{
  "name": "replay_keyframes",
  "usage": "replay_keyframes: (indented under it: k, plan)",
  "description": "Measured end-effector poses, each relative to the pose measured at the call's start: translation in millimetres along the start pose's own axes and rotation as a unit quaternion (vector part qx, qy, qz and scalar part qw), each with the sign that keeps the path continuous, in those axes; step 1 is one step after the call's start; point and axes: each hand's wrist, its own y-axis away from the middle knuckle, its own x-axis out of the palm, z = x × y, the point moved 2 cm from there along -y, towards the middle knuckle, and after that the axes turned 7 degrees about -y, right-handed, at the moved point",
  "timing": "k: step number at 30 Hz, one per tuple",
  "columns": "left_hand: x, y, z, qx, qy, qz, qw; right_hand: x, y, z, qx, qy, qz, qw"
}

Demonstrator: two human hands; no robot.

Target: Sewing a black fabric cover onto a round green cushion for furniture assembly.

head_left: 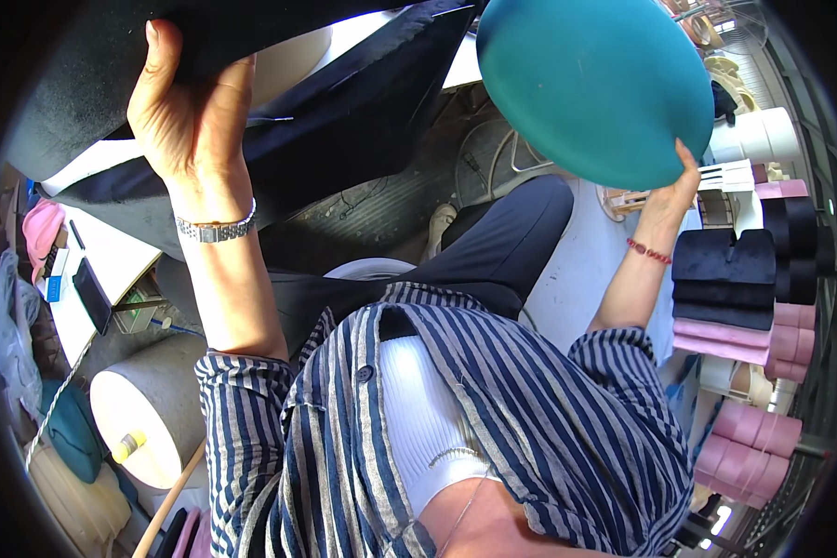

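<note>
My left hand [191, 121] is raised at the upper left, its palm and thumb showing against a sheet of black fabric [84, 70]. The fabric's edge lies in its grip, and most of the fingertips are hidden. More black cloth [353, 139] hangs down beside it, with a pale rounded surface [291, 63] showing between the folds. At the upper right my right hand [677, 186] holds a smooth teal oval padded piece [595, 84] by its lower edge. One digit rests on the rim; the other fingers are behind it.
On the right stand stacks of folded black fabric [724, 265] and pink rolls [749, 454], beside a white table [572, 270]. At left, a large white spool [144, 418] stands below a tabletop [107, 260] with a dark phone-like slab [93, 295]. A twisted cord [58, 400] hangs there.
</note>
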Motion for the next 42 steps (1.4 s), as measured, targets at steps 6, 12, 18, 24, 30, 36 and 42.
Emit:
replay_keyframes:
  k: [6,12,18,24,30,36,42]
  plan:
    - [-2.4,1.2,-7.4,-0.015,0.003,0.023,1.000,-19.9,69.6,-39.7,-0.014,-0.086,-0.019,0.996]
    - [-2.7,4.8,-8.2,0.015,-0.019,-0.016,1.000,-10.0,130.0,-33.5,-0.019,-0.084,-0.037,0.996]
    - [-3.5,1.7,-7.3,0.002,-0.013,-0.001,1.000,-12.0,102.3,-23.1,0.025,-0.079,-0.034,0.996]
    - [1.3,4.3,6.5,0.015,-0.009,-0.024,1.000,-28.7,43.4,-41.6,0.055,-0.054,-0.050,0.996]
    - [18.0,11.6,3.8,0.012,-0.092,0.055,0.994,-49.5,14.8,-61.6,0.185,0.004,-0.035,0.982]
    - [29.6,9.2,-1.2,0.024,-0.083,0.012,0.996,-63.1,13.5,-85.7,0.197,0.044,0.030,0.979]
    - [-3.2,-9.2,-35.1,-0.043,0.024,0.066,0.997,-75.0,8.4,-91.9,0.285,0.091,0.062,0.952]
